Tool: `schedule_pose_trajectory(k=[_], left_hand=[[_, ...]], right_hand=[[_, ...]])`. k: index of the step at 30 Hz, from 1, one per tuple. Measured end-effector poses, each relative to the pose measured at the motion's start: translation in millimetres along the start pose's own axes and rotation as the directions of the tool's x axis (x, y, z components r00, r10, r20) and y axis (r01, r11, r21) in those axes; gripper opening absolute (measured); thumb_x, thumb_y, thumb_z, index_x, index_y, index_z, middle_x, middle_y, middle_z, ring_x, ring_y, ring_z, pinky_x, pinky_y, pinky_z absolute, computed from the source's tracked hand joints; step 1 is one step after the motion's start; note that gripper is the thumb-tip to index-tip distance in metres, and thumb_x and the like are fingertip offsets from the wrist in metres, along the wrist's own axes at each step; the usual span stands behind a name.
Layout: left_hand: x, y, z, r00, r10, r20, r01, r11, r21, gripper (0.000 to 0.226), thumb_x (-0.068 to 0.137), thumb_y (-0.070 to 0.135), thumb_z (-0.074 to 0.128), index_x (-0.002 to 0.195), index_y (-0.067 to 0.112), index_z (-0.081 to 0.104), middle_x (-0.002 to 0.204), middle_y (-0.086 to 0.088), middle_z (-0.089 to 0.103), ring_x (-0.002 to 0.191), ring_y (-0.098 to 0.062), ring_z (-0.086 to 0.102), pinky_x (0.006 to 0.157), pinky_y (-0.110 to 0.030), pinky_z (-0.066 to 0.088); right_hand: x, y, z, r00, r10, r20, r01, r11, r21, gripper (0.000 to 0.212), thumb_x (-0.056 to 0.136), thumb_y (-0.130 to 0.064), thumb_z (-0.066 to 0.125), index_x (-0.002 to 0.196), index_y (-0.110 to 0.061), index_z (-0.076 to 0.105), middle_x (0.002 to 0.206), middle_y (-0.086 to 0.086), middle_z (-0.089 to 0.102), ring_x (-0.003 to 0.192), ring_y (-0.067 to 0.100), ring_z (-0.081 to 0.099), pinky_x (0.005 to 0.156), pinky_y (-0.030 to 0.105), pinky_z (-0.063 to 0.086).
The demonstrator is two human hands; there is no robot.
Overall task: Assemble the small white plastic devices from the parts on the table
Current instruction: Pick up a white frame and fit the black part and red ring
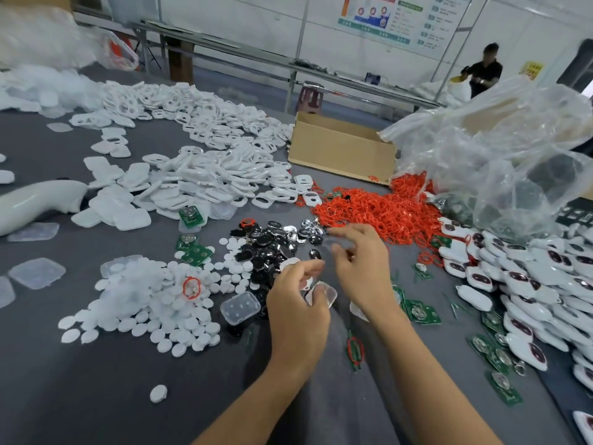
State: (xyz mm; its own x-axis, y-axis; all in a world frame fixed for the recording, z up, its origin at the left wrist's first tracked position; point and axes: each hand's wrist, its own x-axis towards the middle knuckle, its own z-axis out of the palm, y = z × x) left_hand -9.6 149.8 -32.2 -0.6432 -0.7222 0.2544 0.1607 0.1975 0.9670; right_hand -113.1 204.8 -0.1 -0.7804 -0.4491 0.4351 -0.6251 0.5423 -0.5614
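My left hand [296, 308] grips a small white plastic shell [322, 292] over the middle of the grey table; part of the shell is hidden by my fingers. My right hand [359, 268] hovers just right of it, fingers loosely spread and blurred, above the pile of black and chrome oval buttons [272, 242]. I cannot tell whether it pinches anything. White round discs [167, 306] lie heaped at the left. Red rubber rings [375, 210] are piled behind my hands. Green circuit boards [420, 311] lie to the right.
White housings [199, 181] are heaped at the back left. Assembled white devices [529, 274] are stacked at the right. A cardboard box [340, 149] and a clear plastic bag [500, 149] stand behind. A clear tray [240, 307] sits left of my left hand. A person stands far back.
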Motion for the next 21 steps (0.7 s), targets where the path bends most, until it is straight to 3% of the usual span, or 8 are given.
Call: schedule_pose_trajectory(k=[3, 7, 8, 10, 12, 14, 16, 21], left_hand=[[-7, -1, 5, 0.997, -0.045, -0.06, 0.045, 0.999, 0.005, 0.043, 0.076, -0.013, 0.052, 0.09, 0.026, 0.068, 0.09, 0.012, 0.068, 0.086, 0.002, 0.061, 0.079, -0.013, 0.047], [-3, 1, 2, 0.991, -0.1, -0.087, 0.106, 0.992, 0.061, 0.044, 0.071, -0.013, 0.049, 0.077, 0.027, 0.066, 0.077, 0.011, 0.067, 0.075, -0.002, 0.061, 0.071, -0.015, 0.046], [-4, 0, 2, 0.99, -0.116, -0.087, 0.118, 0.993, 0.022, 0.042, 0.074, -0.01, 0.049, 0.068, 0.028, 0.063, 0.067, 0.013, 0.063, 0.065, -0.001, 0.056, 0.063, -0.013, 0.042], [-2, 1, -2, 0.984, -0.126, -0.126, 0.12, 0.991, -0.057, 0.036, 0.082, 0.005, 0.048, 0.059, 0.031, 0.056, 0.058, 0.015, 0.053, 0.058, -0.002, 0.046, 0.056, -0.013, 0.039], [-3, -1, -4, 0.985, -0.135, -0.105, 0.124, 0.987, -0.103, 0.02, 0.082, 0.021, 0.046, 0.076, 0.029, 0.063, 0.073, 0.014, 0.059, 0.07, -0.008, 0.055, 0.068, -0.025, 0.048], [-2, -4, -5, 0.986, -0.136, -0.099, 0.129, 0.988, -0.081, 0.022, 0.085, 0.006, 0.051, 0.081, 0.021, 0.066, 0.074, 0.014, 0.06, 0.071, -0.009, 0.056, 0.07, -0.031, 0.047], [2, -5, -2, 0.985, -0.113, -0.13, 0.111, 0.994, -0.019, 0.037, 0.082, -0.009, 0.053, 0.08, 0.025, 0.066, 0.074, 0.014, 0.064, 0.071, -0.006, 0.058, 0.071, -0.029, 0.047], [3, 1, -4, 0.974, -0.105, -0.199, 0.097, 0.994, -0.05, 0.02, 0.093, 0.013, 0.057, 0.109, 0.025, 0.062, 0.106, 0.012, 0.065, 0.095, 0.005, 0.059, 0.077, -0.008, 0.045]], right_hand=[[55, -24, 29, 0.971, -0.101, 0.217, 0.12, 0.99, -0.075, 0.031, 0.09, -0.006, 0.057, 0.119, -0.008, 0.066, 0.122, 0.008, 0.064, 0.108, 0.022, 0.06, 0.095, 0.025, 0.04], [111, -51, 85, 0.827, -0.029, 0.561, 0.154, 0.972, -0.177, 0.044, 0.092, -0.016, 0.057, 0.133, -0.004, 0.052, 0.136, 0.016, 0.052, 0.124, 0.03, 0.049, 0.1, 0.032, 0.039], [117, -52, 96, 0.823, -0.017, 0.568, 0.173, 0.96, -0.221, 0.039, 0.091, -0.016, 0.056, 0.128, -0.002, 0.055, 0.13, 0.018, 0.054, 0.121, 0.032, 0.049, 0.096, 0.033, 0.041], [122, -51, 114, 0.857, 0.017, 0.516, 0.174, 0.931, -0.32, 0.016, 0.09, -0.013, 0.053, 0.093, 0.001, 0.059, 0.101, 0.018, 0.055, 0.108, 0.033, 0.05, 0.081, 0.034, 0.042], [121, -49, 120, 0.902, 0.008, 0.432, 0.158, 0.924, -0.348, 0.023, 0.09, -0.011, 0.052, 0.07, -0.002, 0.046, 0.089, 0.011, 0.043, 0.103, 0.031, 0.048, 0.075, 0.035, 0.041], [117, -49, 114, 0.915, -0.03, 0.403, 0.175, 0.928, -0.328, 0.029, 0.091, -0.016, 0.056, 0.067, -0.006, 0.044, 0.099, 0.013, 0.043, 0.102, 0.03, 0.047, 0.079, 0.037, 0.045], [108, -47, 96, 0.912, -0.085, 0.401, 0.209, 0.938, -0.276, 0.037, 0.093, -0.02, 0.056, 0.061, -0.011, 0.038, 0.086, 0.01, 0.043, 0.085, 0.027, 0.045, 0.072, 0.035, 0.043], [61, -19, 19, 0.938, -0.163, 0.306, 0.222, 0.96, -0.171, 0.017, 0.097, -0.012, 0.047, 0.088, -0.004, 0.059, 0.081, 0.01, 0.065, 0.076, 0.031, 0.058, 0.069, 0.038, 0.046]])
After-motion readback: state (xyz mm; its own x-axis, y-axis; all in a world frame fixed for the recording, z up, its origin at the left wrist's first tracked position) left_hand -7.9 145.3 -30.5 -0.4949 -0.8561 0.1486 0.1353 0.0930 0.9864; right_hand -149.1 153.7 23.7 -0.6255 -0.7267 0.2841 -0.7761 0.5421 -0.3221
